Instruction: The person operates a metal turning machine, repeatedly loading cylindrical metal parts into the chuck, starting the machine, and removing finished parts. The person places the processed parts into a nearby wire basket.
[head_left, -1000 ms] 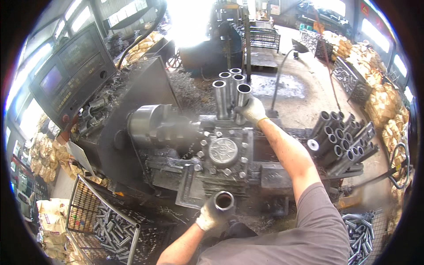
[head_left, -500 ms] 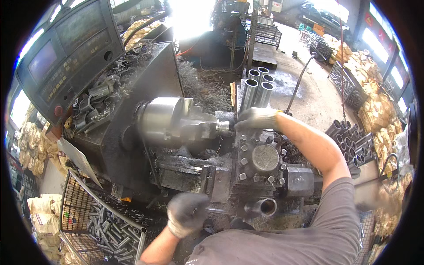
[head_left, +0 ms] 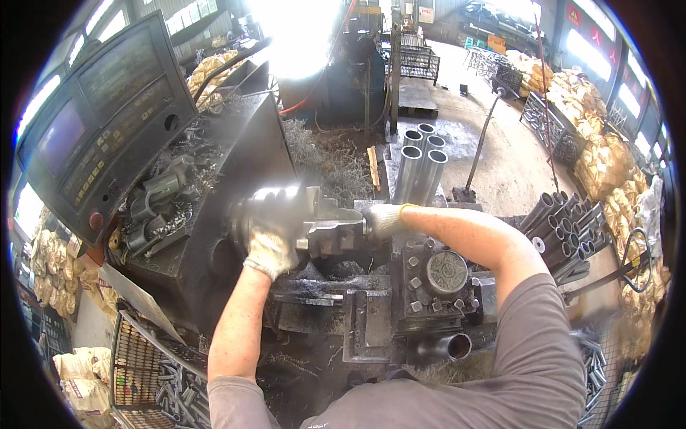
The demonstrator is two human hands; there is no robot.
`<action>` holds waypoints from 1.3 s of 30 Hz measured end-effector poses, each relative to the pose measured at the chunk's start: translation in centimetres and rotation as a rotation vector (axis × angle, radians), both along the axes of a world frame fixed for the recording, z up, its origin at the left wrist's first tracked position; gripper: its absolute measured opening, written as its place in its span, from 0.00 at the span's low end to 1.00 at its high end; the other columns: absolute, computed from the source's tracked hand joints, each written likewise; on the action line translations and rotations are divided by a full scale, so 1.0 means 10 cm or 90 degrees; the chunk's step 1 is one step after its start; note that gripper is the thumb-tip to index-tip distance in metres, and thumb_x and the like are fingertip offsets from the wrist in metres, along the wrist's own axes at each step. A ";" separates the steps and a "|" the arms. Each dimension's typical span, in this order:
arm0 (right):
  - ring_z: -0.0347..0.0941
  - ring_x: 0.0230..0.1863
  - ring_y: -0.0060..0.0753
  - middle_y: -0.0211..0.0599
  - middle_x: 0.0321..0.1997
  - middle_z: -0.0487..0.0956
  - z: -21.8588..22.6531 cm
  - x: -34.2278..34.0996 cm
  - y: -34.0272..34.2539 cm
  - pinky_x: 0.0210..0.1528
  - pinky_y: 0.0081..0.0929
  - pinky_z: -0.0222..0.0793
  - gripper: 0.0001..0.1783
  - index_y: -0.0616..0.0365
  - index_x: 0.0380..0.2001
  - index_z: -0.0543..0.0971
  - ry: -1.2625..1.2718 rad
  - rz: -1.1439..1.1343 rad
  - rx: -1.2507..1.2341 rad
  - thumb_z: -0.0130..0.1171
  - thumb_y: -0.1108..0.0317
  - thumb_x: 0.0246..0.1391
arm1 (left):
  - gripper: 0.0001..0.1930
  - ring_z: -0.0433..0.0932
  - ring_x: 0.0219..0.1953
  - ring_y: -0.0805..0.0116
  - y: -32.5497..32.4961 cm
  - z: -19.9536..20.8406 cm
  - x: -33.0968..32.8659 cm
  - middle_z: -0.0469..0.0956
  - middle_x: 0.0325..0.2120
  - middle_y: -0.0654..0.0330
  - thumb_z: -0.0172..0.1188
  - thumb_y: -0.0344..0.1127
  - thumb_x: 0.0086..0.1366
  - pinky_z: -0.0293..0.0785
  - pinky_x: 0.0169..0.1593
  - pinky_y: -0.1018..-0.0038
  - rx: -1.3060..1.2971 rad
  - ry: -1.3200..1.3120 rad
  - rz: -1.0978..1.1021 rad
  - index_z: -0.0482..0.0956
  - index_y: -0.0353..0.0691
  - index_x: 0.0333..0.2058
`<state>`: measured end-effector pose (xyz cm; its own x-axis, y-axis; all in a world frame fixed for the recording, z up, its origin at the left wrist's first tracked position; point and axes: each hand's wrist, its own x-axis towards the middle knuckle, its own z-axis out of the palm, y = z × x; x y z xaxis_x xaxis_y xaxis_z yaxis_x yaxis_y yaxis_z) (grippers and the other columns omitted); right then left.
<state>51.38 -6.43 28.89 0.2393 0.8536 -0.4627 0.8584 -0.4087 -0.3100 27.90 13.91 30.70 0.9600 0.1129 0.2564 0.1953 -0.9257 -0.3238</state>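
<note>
While left hand (head_left: 273,250) meets chuck (head_left: 311,212), right hand (head_left: 384,219) reaches leftward, elbow bent (cannot tell either grip).

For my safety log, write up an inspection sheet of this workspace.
Surface: lathe bed, dark and grimy-looking.
Job's things: chuck; four tubes standing beyond the tool post; one tube lying on its near side.
Clutter: metal shavings heaped beyond the lathe.
Hands: gloved left hand at the chuck, contact unclear; gloved right hand at the chuck's outer end, fingertips hidden.
Cables: red hose or cable in the background.
Surroundings: control panel at left; stacked tubes at right; basket of small tubes at lower left.
</note>
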 end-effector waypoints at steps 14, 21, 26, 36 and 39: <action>0.85 0.43 0.40 0.45 0.43 0.89 -0.20 0.48 -0.23 0.49 0.40 0.80 0.37 0.61 0.48 0.87 0.018 0.059 -0.085 0.77 0.40 0.45 | 0.47 0.75 0.66 0.44 -0.10 0.06 0.20 0.79 0.60 0.46 0.74 0.34 0.47 0.62 0.75 0.49 -0.197 -0.239 0.016 0.69 0.41 0.69; 0.88 0.41 0.54 0.53 0.37 0.88 0.95 0.02 -1.04 0.45 0.45 0.84 0.24 0.61 0.42 0.85 -0.498 -0.093 0.080 0.75 0.62 0.41 | 0.42 0.74 0.67 0.46 -0.11 0.15 0.17 0.80 0.60 0.48 0.74 0.38 0.49 0.64 0.74 0.51 -0.234 -0.270 -0.007 0.74 0.42 0.66; 0.87 0.41 0.53 0.51 0.41 0.85 1.51 -1.72 -0.97 0.42 0.46 0.83 0.31 0.60 0.52 0.78 -0.431 -0.290 0.322 0.77 0.56 0.48 | 0.43 0.68 0.72 0.51 -0.61 -0.04 -0.53 0.71 0.68 0.45 0.70 0.53 0.68 0.57 0.76 0.58 -0.838 -0.308 -0.232 0.64 0.34 0.72; 0.86 0.53 0.56 0.55 0.52 0.86 -0.03 -3.49 -1.52 0.56 0.46 0.80 0.48 0.54 0.69 0.72 0.184 -0.443 0.128 0.78 0.51 0.45 | 0.24 0.84 0.48 0.61 -1.80 -0.64 -1.94 0.82 0.46 0.57 0.74 0.37 0.68 0.82 0.54 0.63 -1.669 -0.261 0.207 0.77 0.34 0.57; 0.86 0.37 0.36 0.43 0.33 0.88 -0.67 -3.47 -1.63 0.43 0.36 0.79 0.29 0.57 0.43 0.89 0.356 -0.553 0.154 0.73 0.44 0.47 | 0.25 0.83 0.49 0.62 -1.82 -1.28 -1.75 0.83 0.47 0.56 0.74 0.38 0.68 0.79 0.57 0.63 -1.590 -0.111 0.264 0.77 0.33 0.58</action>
<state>16.65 -22.76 22.24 0.6179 0.5754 -0.5358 0.0115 -0.6880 -0.7256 10.36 -4.26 17.94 0.8230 0.2538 -0.5083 0.2633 0.6224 0.7371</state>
